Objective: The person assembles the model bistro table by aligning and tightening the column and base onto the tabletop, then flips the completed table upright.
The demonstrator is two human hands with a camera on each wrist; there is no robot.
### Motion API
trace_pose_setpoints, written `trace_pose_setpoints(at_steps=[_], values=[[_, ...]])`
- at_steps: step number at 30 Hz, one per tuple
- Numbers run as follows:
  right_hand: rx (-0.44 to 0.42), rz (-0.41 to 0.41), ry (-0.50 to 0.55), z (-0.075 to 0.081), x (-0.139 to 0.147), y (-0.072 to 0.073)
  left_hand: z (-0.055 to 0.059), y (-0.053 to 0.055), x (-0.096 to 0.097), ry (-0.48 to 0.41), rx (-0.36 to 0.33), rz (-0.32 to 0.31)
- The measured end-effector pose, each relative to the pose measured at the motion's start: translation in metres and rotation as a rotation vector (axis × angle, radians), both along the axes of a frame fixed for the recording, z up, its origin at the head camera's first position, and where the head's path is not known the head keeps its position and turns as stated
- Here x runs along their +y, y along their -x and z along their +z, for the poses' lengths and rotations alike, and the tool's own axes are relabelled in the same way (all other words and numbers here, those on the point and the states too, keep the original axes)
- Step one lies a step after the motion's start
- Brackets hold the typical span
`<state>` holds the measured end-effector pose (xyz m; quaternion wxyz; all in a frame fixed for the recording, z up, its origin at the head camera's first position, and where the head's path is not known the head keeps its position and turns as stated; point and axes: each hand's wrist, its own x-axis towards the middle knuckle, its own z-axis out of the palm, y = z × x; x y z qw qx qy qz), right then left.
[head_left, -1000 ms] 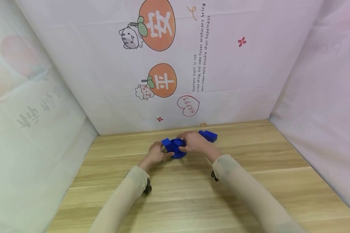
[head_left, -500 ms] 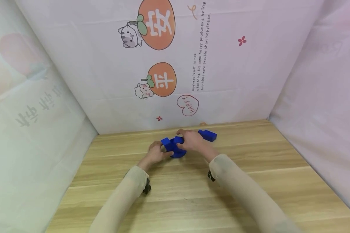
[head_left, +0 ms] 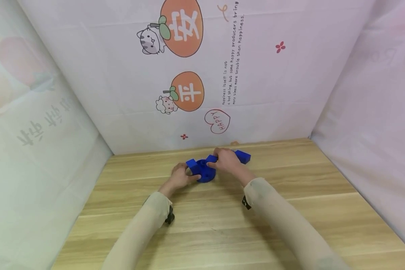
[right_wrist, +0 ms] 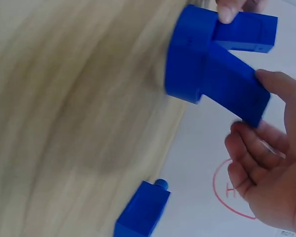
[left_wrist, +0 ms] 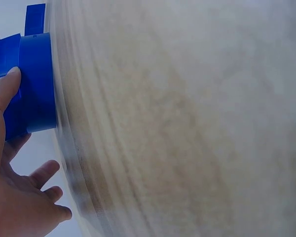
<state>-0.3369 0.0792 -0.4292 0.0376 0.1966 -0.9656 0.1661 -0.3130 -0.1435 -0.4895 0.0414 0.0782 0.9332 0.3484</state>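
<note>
A round blue base (head_left: pixel 206 175) with holes in its top sits on the wooden table. One blue rectangular block (right_wrist: pixel 251 32) stands upright from the base, and my left hand (head_left: pixel 180 177) grips it low down, thumb on its side near the base. My right hand (head_left: pixel 227 160) pinches the outer end of a second blue block (right_wrist: pixel 232 81) between thumb and fingers. This second block leans outward, its lower end right at the base's top. In the left wrist view the base's smooth side wall shows beside the left thumb.
A loose blue block (right_wrist: pixel 143 210) with a round peg at one end lies on the table, beyond and right of the right hand. White printed cloth (head_left: pixel 256 93) hangs behind the table, with more cloth at both sides.
The right hand has shifted slightly right with its block, which was over the base and now leans outward at its far right edge. Holes in the base show now. The left hand has stayed put.
</note>
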Motion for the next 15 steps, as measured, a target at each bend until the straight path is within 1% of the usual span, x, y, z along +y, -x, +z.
trace_pose_setpoints(at_steps=[2, 3, 6, 9, 11, 13, 15], values=[[-0.021, -0.027, 0.017, -0.0018, 0.0006, -0.0004, 0.0000, 0.0000, -0.0001, 0.002, -0.011, 0.002], [-0.030, -0.024, 0.028, -0.0025, 0.0007, -0.0008, -0.0003, 0.0002, -0.0002, 0.002, -0.012, 0.000], [-0.025, 0.007, 0.031, -0.0040, 0.0015, -0.0023, -0.0015, 0.0014, -0.0004, -0.001, -0.007, -0.001], [0.011, 0.050, 0.010, -0.0043, 0.0046, -0.0037, -0.0027, 0.0026, -0.0003, -0.005, 0.007, -0.010], [0.031, 0.073, 0.003, -0.0037, 0.0071, -0.0043, -0.0032, 0.0029, -0.0002, -0.006, 0.003, -0.014], [0.035, 0.077, 0.002, -0.0029, 0.0093, -0.0052, -0.0038, 0.0034, -0.0002, -0.003, 0.002, -0.016], [0.018, 0.062, 0.010, -0.0020, 0.0104, -0.0059, -0.0040, 0.0038, -0.0003, -0.007, 0.003, -0.011]])
